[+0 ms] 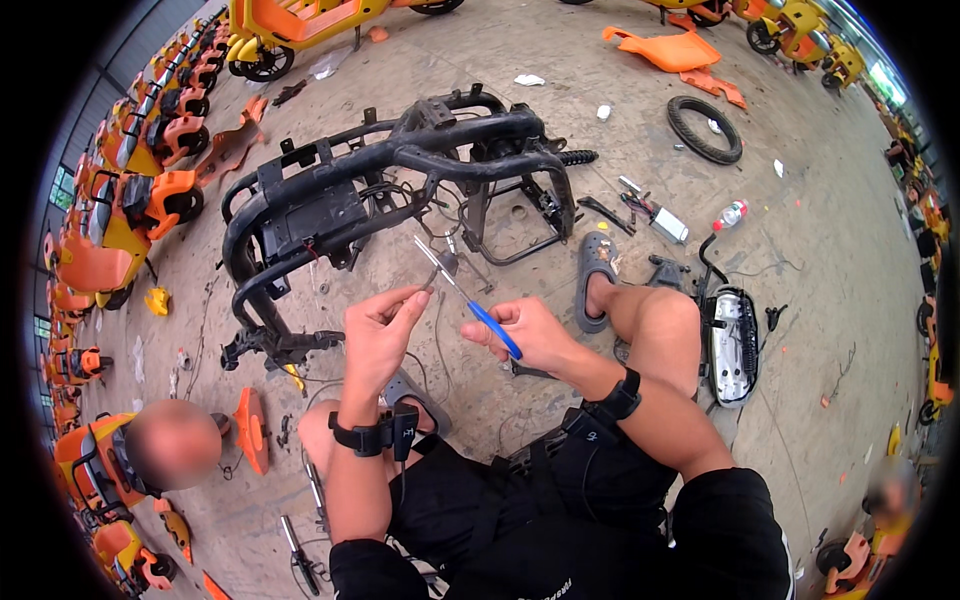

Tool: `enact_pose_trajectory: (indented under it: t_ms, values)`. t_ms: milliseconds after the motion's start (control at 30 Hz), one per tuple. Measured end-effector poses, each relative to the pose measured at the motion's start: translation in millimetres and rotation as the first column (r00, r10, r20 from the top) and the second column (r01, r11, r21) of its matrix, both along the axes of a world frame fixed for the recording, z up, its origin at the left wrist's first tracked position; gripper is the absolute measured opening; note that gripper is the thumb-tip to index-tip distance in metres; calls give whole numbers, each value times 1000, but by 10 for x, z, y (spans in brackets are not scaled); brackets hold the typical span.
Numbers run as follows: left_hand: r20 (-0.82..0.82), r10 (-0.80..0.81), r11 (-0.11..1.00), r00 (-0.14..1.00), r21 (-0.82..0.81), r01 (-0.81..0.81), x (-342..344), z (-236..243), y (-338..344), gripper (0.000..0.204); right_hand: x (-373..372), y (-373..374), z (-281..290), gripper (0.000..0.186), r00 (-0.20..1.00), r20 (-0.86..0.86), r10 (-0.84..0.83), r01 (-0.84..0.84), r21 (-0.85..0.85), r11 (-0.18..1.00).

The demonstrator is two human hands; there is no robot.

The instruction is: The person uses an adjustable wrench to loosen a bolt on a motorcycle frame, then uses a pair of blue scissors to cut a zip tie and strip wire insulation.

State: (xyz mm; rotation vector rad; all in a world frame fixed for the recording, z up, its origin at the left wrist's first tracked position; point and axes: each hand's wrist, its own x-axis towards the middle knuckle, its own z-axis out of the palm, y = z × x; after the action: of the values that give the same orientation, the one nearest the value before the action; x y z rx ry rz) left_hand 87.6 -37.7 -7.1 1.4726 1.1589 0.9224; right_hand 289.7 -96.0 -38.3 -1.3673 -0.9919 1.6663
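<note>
In front of me, my right hand (522, 335) is closed around a tool with a slim blue handle (495, 330) and a long, thin silver end pointing up and to the left. The shape of its tip is too small to tell. My left hand (388, 330) pinches a thin, dark, cable-like piece (431, 280) close to the tool's silver end. Just beyond both hands lies a bare black scooter frame (400, 160) on the concrete floor, with loose wires hanging from its middle.
To the right are a black tyre (704, 130), a plastic bottle (731, 215) and a black-and-silver oblong part (735, 345). Orange panels (660, 47) lie farther off. Rows of yellow-orange scooters (100, 260) line the left side. A person (175, 445) is at the lower left.
</note>
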Motion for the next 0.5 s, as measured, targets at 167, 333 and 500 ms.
enact_pose_trajectory:
  t_ms: [167,333,500]
  values:
    - [-92,27,995,995,96,-19,-2,9,-13,19,39,20,-26,49,1000,-17,-20,20,23,1000]
    - [-191,92,963,977,266,-38,-47,71,-77,16,110,-1,-79,48,996,84,24,-30,73,997]
    - [-211,149,906,966,421,-48,-105,158,-147,11,106,-23,40,36,970,226,87,-108,84,991]
